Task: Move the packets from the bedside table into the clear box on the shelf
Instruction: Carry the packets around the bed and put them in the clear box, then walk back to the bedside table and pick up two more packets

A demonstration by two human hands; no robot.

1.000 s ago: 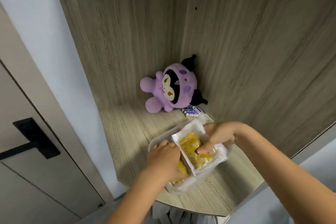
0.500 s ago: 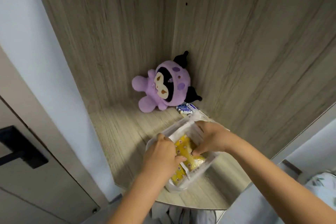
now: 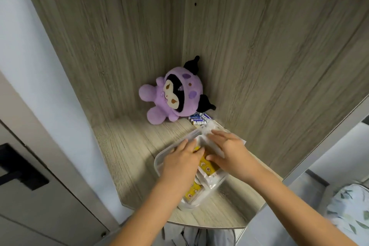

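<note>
Wooden corner shelf (image 3: pixel 127 152) fills the view, clear box (image 3: pixel 159 163) sitting near its front edge. Purple plush (image 3: pixel 175 96) slumps in the back corner, batteries (image 3: pixel 198 119) just beside it. Both hands are in the box: left hand (image 3: pixel 180 163) and right hand (image 3: pixel 229 152) lie flat, fingers straight, pressing the yellow packets (image 3: pixel 206 167) down inside.

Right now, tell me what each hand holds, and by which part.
Neither hand grips anything: left hand and right hand press flat on the yellow packets inside the clear box.
</note>
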